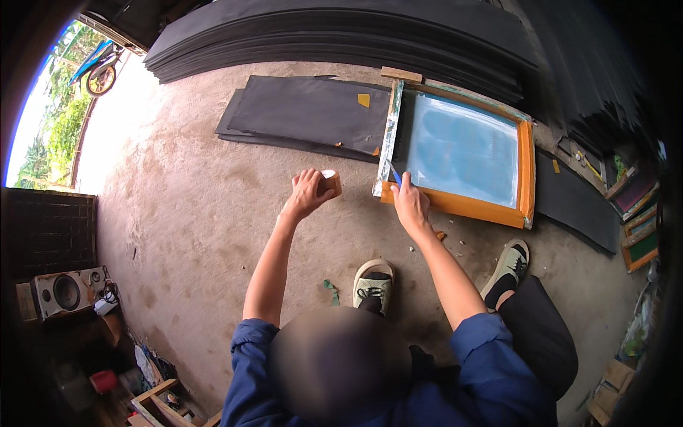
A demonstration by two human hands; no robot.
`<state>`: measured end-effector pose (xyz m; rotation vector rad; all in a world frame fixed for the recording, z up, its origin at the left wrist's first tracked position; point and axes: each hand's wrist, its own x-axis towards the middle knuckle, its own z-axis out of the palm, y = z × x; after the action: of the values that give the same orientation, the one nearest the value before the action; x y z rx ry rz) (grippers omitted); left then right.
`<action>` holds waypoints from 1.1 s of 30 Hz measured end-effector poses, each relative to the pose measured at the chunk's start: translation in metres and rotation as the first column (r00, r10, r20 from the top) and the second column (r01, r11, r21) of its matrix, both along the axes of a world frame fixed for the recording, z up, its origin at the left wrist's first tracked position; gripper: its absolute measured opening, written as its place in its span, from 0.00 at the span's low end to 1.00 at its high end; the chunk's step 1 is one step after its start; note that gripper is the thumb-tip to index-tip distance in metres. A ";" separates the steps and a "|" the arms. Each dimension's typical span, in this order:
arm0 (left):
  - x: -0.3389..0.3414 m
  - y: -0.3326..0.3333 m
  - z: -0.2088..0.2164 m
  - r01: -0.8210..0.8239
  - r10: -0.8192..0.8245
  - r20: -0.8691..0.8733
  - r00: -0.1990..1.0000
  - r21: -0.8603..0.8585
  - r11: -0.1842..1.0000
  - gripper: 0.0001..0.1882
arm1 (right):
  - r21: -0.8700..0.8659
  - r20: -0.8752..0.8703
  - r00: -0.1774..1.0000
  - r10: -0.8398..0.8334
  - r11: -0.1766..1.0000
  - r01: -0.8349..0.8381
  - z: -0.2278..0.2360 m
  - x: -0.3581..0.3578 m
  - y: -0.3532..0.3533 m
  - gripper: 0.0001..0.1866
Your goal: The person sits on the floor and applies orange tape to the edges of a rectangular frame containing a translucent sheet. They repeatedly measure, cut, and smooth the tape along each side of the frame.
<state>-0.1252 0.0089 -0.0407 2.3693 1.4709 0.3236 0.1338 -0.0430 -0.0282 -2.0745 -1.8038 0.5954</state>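
Left fingers (309,178) grip brown object (336,184), partly hidden | right fingers (406,181) grip blue tool (396,176), tip unclear

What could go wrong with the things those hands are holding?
The slim blue-handled tool in the right hand might slip and scratch the flat, pale-blue screen inside the orange wooden frame.

The small brown roll-like object in the left hand might fall onto the brownish concrete floor.

Blue motorbike (99,67) outside, white-fronted speaker (66,292) indoors
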 end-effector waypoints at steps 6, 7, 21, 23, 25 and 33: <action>0.032 -0.079 -0.029 -0.101 0.125 -0.112 0.986 0.198 0.975 0.16 | 0.151 0.213 0.932 0.294 0.932 -0.329 -0.051 -0.005 -0.088 0.16; 0.040 -0.087 -0.037 -0.111 0.135 -0.118 0.984 0.189 0.976 0.15 | 0.120 0.244 0.929 0.277 0.942 -0.313 -0.064 -0.002 -0.097 0.17; 0.060 -0.064 0.052 -0.269 0.251 0.180 0.951 0.081 0.960 0.13 | -0.198 0.398 0.748 0.532 0.845 -0.496 0.114 0.139 -0.075 0.14; 0.075 -0.064 0.065 -0.258 0.229 0.271 0.935 0.074 0.963 0.12 | -0.148 0.432 0.805 0.407 0.912 -0.382 0.158 0.193 -0.076 0.16; 0.085 -0.065 0.078 -0.236 0.203 0.319 0.926 0.071 0.969 0.11 | -0.066 0.473 0.849 0.236 0.970 -0.233 0.201 0.232 -0.085 0.15; 0.106 -0.056 0.072 -0.114 0.104 0.240 0.965 0.028 0.993 0.14 | -0.006 0.342 0.937 0.076 0.997 -0.079 0.167 0.342 -0.088 0.12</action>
<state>-0.0196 -0.0472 0.0310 2.1930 1.4944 0.6487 0.4757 -0.1311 0.1386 -2.2184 -2.0770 0.2542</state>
